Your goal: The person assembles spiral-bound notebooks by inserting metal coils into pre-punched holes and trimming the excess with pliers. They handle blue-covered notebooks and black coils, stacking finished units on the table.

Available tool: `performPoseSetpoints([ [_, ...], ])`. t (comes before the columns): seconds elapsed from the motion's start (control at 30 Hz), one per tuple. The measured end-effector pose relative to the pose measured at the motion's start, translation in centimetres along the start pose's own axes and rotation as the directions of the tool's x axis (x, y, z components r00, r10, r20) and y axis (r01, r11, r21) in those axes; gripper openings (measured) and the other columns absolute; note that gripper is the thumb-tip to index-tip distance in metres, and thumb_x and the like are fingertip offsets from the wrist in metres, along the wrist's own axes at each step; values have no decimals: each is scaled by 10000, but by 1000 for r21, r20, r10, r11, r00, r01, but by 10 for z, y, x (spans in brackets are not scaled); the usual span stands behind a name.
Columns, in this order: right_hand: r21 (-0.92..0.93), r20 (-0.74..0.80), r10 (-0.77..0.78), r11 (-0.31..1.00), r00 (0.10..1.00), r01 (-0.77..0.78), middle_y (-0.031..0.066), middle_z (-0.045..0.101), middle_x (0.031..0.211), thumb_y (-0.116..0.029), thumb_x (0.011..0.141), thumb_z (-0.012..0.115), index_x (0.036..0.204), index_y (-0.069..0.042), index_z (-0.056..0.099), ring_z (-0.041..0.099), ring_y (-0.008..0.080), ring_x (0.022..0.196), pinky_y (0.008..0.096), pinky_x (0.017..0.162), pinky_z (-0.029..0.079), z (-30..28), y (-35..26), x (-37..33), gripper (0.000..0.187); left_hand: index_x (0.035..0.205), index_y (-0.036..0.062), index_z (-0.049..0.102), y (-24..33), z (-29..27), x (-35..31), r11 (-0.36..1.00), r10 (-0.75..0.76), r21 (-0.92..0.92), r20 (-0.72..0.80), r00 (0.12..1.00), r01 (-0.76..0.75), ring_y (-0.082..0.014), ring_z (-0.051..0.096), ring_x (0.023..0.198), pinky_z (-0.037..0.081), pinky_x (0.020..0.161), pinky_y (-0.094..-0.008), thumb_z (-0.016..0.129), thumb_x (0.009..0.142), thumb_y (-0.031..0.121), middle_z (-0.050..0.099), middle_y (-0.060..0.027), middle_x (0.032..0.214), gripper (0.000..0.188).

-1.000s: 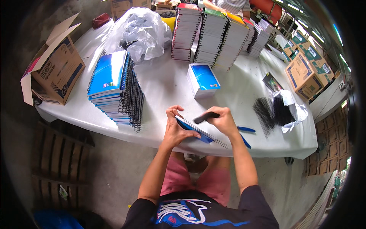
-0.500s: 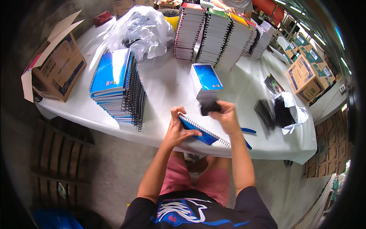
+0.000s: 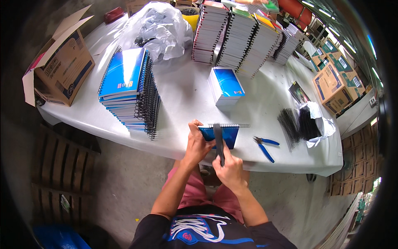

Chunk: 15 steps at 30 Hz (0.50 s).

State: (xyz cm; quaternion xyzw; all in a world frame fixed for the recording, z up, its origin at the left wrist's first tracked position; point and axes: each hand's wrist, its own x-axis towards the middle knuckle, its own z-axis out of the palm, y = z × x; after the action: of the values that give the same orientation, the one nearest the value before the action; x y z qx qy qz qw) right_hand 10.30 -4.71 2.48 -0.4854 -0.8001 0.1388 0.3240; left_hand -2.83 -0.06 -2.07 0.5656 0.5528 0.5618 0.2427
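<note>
Near the table's front edge, my left hand is closed around the left end of a small blue-covered notebook, which stands tilted with its bound edge up. A spiral coil runs along that edge, and its tail sticks out past the right end. My right hand grips a long, flat, dark strip-like tool, whose upper end crosses the notebook's cover and reaches the coil; its exact kind is not clear. To the right lie blue-handled cutters, their jaws toward the notebook.
A short stack of blue notebooks stands beyond my hands. A taller spiral-bound stack is at left, beside an open cardboard box. Black coils lie at right. Tall notebook stacks and a plastic bag are behind.
My right hand has come down and left, bringing the dark tool against the notebook. The notebook has turned more level, and the cutters have come into full view.
</note>
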Motion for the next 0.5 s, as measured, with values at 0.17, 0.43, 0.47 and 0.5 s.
performPoseSetpoints([
  [0.17, 254, -44, 180, 953, 983, -164, 178, 586, 642, -169, 796, 604, 1088, 47, 563, 618, 274, 554, 355, 552, 484, -57, -23, 10, 365, 1062, 55, 264, -4, -2, -3, 986, 169, 6, -29, 985, -169, -317, 500, 829, 436, 754, -382, 854, 618, 222, 426, -157, 962, 756],
  [0.43, 599, -126, 131, 800, 983, -30, 4, 556, 694, -92, 759, 613, 1040, 46, 570, 484, 71, 604, 214, 563, 414, -87, -3, 52, 316, 1053, 62, 315, 1, -13, 7, 980, 199, -21, 165, 966, -199, -258, 448, 792, 418, 715, -360, 847, 616, 240, 423, -114, 887, 711],
  [0.47, 575, -104, 140, 817, 985, -56, 34, 560, 680, -86, 755, 614, 1058, 47, 570, 499, 76, 597, 224, 537, 419, -84, -7, 50, 334, 1055, 47, 320, 1, -12, 6, 982, 189, -43, 152, 970, -185, -270, 445, 782, 415, 709, -368, 843, 619, 239, 423, -119, 878, 707],
  [0.5, 518, -76, 166, 849, 983, -103, 60, 569, 686, -79, 756, 610, 1077, 48, 565, 520, 99, 588, 242, 529, 430, -78, -12, 48, 348, 1046, 43, 316, 1, -11, 5, 982, 189, -50, 124, 974, -184, -270, 441, 780, 414, 709, -365, 841, 621, 224, 419, -119, 880, 699],
])
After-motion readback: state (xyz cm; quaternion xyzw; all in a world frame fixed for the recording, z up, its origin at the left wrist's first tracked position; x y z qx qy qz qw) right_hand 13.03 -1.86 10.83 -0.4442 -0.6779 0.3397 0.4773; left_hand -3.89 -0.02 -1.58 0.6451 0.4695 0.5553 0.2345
